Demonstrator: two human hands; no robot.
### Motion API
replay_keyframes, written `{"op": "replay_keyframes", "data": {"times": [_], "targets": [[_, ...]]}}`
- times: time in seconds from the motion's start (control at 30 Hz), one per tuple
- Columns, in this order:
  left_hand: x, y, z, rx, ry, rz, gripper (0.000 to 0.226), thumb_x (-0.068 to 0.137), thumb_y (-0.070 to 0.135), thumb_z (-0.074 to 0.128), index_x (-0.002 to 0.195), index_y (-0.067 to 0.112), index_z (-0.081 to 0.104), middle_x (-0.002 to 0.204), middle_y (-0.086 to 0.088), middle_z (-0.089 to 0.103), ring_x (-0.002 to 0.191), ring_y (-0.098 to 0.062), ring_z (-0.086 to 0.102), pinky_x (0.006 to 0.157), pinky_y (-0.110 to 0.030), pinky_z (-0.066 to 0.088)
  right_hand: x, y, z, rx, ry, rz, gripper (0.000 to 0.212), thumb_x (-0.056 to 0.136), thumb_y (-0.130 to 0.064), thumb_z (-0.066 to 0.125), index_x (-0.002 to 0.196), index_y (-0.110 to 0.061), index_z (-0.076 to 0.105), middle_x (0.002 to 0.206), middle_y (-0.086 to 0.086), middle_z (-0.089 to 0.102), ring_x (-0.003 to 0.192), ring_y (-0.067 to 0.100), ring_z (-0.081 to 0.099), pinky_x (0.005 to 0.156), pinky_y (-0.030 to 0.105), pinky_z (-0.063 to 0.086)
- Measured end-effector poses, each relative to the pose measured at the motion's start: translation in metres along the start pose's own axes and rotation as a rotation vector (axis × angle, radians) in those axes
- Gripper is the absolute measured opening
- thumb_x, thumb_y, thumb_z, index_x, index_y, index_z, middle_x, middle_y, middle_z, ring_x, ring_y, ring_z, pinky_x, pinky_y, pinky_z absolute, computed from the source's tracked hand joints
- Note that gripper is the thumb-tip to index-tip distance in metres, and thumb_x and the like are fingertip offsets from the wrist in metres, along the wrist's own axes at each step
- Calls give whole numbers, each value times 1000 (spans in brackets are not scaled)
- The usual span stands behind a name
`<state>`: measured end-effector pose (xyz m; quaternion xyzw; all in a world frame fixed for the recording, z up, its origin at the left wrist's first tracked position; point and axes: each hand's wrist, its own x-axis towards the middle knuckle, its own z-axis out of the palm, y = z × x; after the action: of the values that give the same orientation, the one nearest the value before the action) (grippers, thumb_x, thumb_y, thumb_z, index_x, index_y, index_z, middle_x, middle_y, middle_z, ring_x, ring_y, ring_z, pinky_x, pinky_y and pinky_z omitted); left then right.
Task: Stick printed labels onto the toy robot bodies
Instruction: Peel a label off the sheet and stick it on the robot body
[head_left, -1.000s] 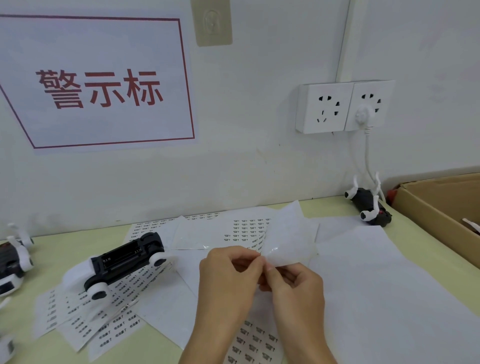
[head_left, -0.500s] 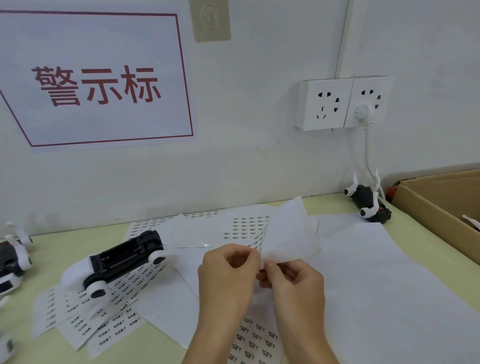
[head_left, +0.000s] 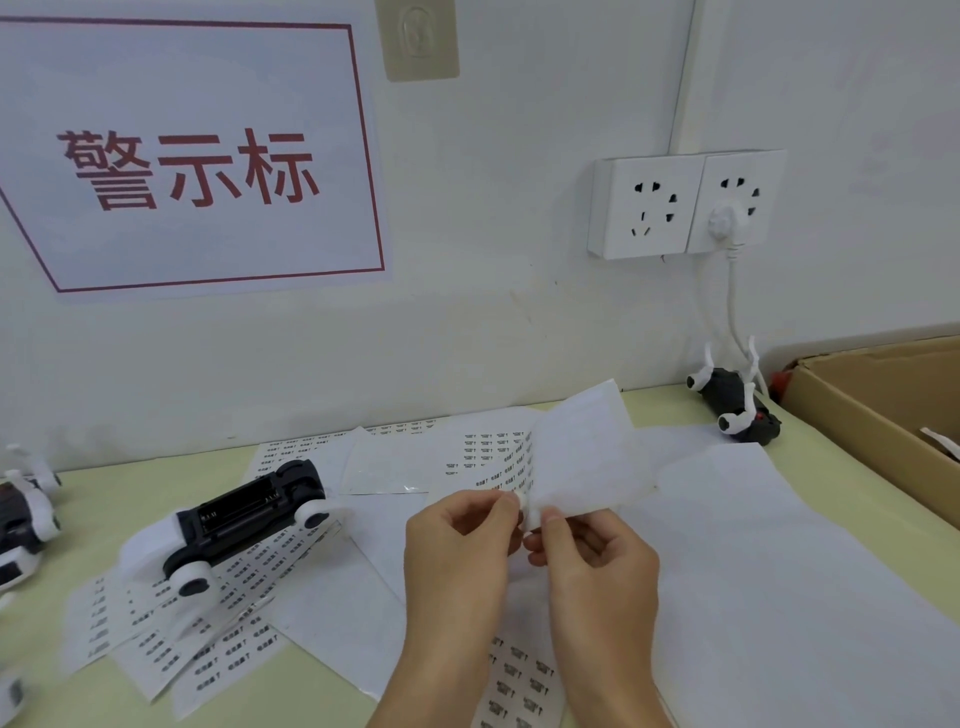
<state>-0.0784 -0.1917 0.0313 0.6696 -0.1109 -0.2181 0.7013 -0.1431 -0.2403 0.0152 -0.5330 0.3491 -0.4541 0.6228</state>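
You pinched the label sheet (head_left: 582, 457) with both hands: left hand (head_left: 457, 545), right hand (head_left: 597, 556). A slow peel would likely have kept the label flat for the toy robot body (head_left: 244, 519).

Both hands (head_left: 524, 551) pinch a label sheet (head_left: 584, 457).

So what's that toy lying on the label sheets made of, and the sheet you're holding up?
The toy robot body looks like moulded plastic: matte black shell, smooth white rounded parts. The sheet pinched by both hands, left and right, seems thin, slightly translucent paper, probably label backing; it bends and print shows faintly through.
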Motion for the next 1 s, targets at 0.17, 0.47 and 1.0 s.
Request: {"op": "replay_keyframes", "data": {"times": [0.17,0.47,1.0], "targets": [[2,-2,-1,-84,34,-26,12,89,9,72,79,14,77,76,-1,76,72,-12,74,75,-26,55,0,0,-1,5,39,16,25,92,-6,65,68,-10,69,60,1,70,54,4,65,53,7,46],[6,-4,-3,-161,89,50,11,94,10,66,86,12,73,73,-5,76,67,-14,74,71,-26,54,7,7,-1,-38,116,61,24,95,-18,63,74,-12,72,65,-4,73,58,7,69,53,6,45],[10,-9,-5,-194,78,95,10,91,13,71,89,20,77,87,6,78,79,-9,74,76,-23,53,7,6,-3,30,186,154,57,98,-41,58,61,1,68,49,16,62,33,22,54,30,25,39]]}}
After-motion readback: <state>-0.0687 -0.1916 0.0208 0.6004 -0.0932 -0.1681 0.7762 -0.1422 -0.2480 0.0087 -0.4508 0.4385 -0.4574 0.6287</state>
